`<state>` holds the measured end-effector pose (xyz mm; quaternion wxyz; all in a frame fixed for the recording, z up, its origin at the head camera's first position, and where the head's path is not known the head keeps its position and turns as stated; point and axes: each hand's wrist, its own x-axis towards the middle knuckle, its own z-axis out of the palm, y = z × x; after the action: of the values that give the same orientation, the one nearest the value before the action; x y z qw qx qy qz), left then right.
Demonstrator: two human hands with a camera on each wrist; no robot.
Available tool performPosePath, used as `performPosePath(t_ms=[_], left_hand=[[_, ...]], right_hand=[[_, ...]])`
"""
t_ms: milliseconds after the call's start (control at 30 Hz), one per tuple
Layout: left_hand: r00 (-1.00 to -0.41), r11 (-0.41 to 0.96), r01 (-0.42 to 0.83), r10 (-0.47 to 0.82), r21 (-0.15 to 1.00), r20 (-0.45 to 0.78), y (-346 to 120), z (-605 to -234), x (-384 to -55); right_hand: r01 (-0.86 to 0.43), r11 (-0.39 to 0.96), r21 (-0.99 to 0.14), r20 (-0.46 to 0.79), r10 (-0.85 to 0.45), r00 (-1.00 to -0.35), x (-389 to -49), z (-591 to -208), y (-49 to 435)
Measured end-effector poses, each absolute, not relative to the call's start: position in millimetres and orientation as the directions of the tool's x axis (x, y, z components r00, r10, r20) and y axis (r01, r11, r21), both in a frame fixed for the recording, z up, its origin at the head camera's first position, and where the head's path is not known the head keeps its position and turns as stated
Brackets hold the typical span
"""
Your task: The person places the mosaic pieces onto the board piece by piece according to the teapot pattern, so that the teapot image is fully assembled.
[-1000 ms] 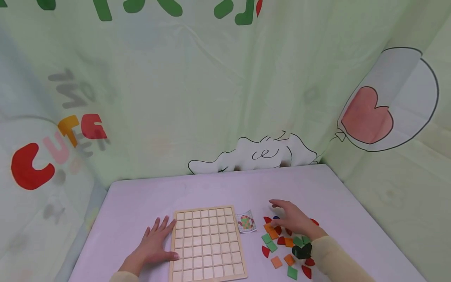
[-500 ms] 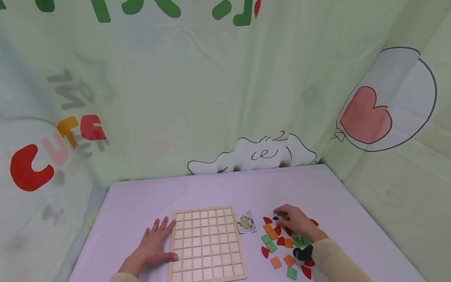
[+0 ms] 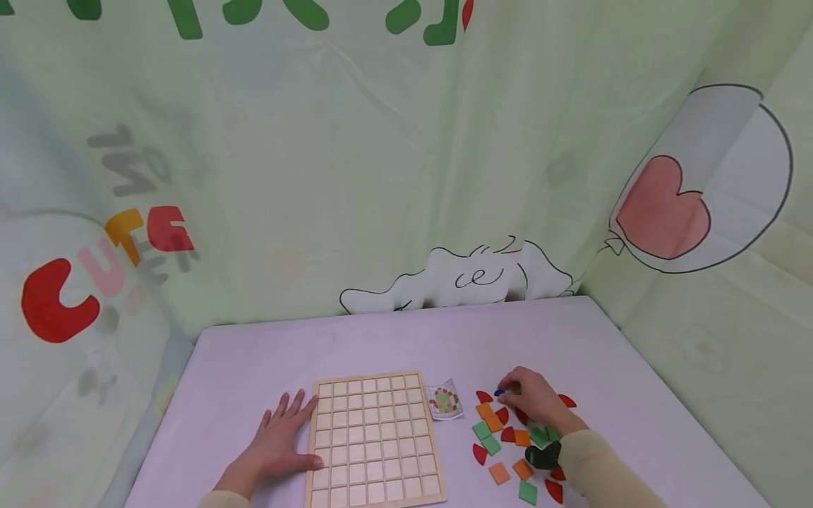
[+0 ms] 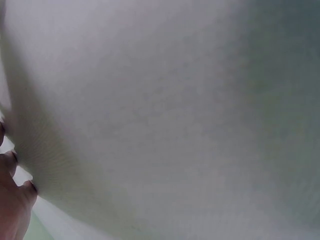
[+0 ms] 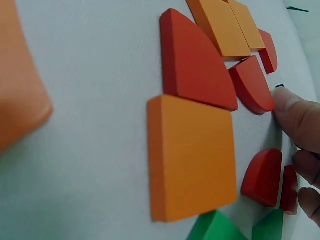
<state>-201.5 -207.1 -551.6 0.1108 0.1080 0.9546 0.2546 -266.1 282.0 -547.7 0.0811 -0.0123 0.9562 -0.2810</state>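
Note:
My left hand [image 3: 279,437] rests with spread fingers at the left edge of a wooden grid board [image 3: 314,494]; the thumb lies on its frame. The left wrist view shows only some of its fingertips [image 4: 29,189] against a pale blurred surface. To the right of the board, my right hand [image 3: 533,395] pinches a small dark blue piece [image 3: 499,393] between thumb and fingers. In the right wrist view the thumb [image 5: 290,107] covers most of that piece. Red rounded wedges [image 5: 200,65] and orange square tiles [image 5: 195,157] lie close by.
Beside the board's right edge lies a small printed pattern card [image 3: 444,400]. Several green tiles [image 3: 528,492], orange tiles and red wedges [image 3: 479,454] are scattered right of it. A dark green object [image 3: 543,455] sits by the right wrist. Printed curtains [image 3: 381,176] surround the table.
My right hand has come down from above the pieces, and its thumb and fingers have closed on the blue piece. The left hand has stayed by the board.

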Motion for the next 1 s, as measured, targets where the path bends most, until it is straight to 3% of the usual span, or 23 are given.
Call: performPosePath(t_ms=[1000], left_hand=[[-0.945,0.858,0.16,0.275,0.489,-0.174,-204,-541,-205]], right_hand=[[0.037,0.823,-0.567,-0.155,-0.062,-0.986,-259,-534,282]])
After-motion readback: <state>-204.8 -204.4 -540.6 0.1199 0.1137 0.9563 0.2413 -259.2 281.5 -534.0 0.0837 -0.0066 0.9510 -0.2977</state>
